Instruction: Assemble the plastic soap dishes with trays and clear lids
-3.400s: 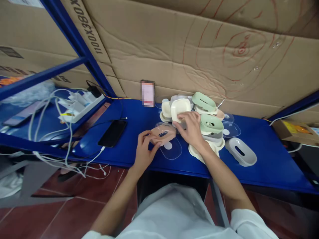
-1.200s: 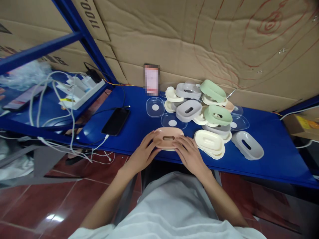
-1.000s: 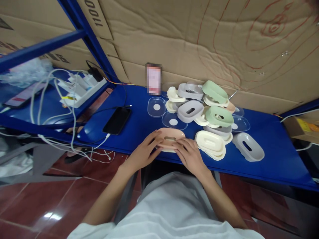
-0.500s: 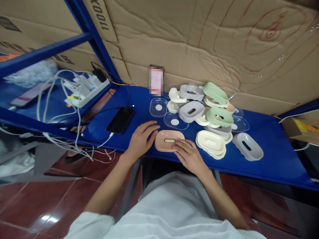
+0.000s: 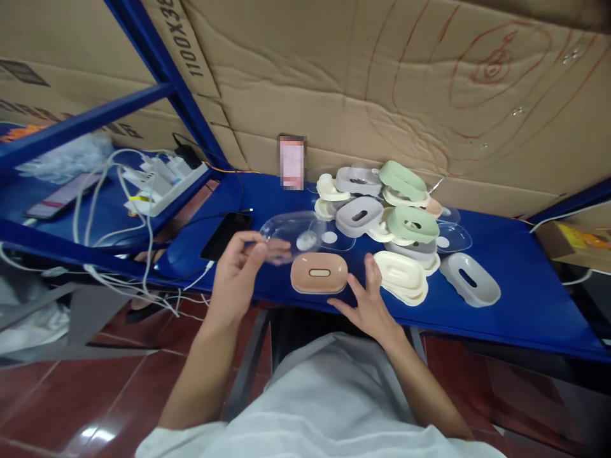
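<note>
A pink oval soap dish (image 5: 319, 273) with a slot in its top lies near the front edge of the blue shelf (image 5: 515, 292). My left hand (image 5: 236, 270) holds a clear plastic oval lid (image 5: 291, 230) raised just left of and above the dish. My right hand (image 5: 367, 302) is spread open, fingers apart, at the dish's right side, close to it but holding nothing. Behind lies a pile of cream, grey and green soap dishes (image 5: 386, 213), with a cream one (image 5: 401, 273) nearest my right hand.
A black phone (image 5: 224, 234) on a cable lies left of the dish. A power strip with white cables (image 5: 162, 187) sits further left. A separate grey dish (image 5: 470, 280) lies to the right. Cardboard (image 5: 382, 89) backs the shelf; red floor tiles lie below.
My left hand has left the pink dish, picked a clear lid off the shelf and lifted it. My right hand has come off the dish and spread open beside it.
</note>
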Demonstrator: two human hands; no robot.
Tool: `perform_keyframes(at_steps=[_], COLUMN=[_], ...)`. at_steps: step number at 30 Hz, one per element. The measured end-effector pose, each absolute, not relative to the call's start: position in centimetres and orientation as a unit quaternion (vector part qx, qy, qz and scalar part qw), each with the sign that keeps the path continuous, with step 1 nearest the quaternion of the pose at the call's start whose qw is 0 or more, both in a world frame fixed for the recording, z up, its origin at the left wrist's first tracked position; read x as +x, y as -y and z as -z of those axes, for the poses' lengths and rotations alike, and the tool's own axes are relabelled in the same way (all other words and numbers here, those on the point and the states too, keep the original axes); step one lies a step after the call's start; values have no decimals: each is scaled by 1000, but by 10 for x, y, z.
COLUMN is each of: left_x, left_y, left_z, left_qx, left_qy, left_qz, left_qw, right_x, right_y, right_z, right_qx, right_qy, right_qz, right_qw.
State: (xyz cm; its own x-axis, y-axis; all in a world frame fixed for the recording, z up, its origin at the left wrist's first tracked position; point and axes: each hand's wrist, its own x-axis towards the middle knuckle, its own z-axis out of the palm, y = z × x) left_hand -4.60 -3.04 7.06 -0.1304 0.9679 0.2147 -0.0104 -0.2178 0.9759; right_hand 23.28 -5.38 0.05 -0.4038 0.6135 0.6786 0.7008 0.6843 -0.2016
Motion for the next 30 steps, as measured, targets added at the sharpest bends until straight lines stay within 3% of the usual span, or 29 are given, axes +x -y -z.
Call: perform_keyframes(at_steps=[3, 6, 8, 12, 14, 19, 30], left_x=[-28, -14, -10, -14, -21, -37, -35], left_y=[62, 70, 68, 63, 60, 56, 64], left_z=[-70, -54, -42, -23, -18, -6, 26], left_qx=[410, 376, 427, 623, 692, 803, 774], left_qy=[-445, -462, -506, -553, -533, -474, -503], left_qz=[-555, -516, -521, -514, -471, -330, -370], left_qw=[570, 616, 538, 203, 121, 144, 101], right_x=[235, 239, 241, 243, 242, 235, 226], right_y=[52, 48, 44, 39, 37, 34, 37], right_z=[-8, -14, -15, -13, -11, -5, 1], right_qx=[-354, -337, -344, -356, -371, -383, -367], right_qy=[859, 887, 885, 870, 862, 871, 896], right_qz=[37, -44, -92, -148, -160, -151, -61], right_qw=[367, 312, 301, 308, 307, 269, 242])
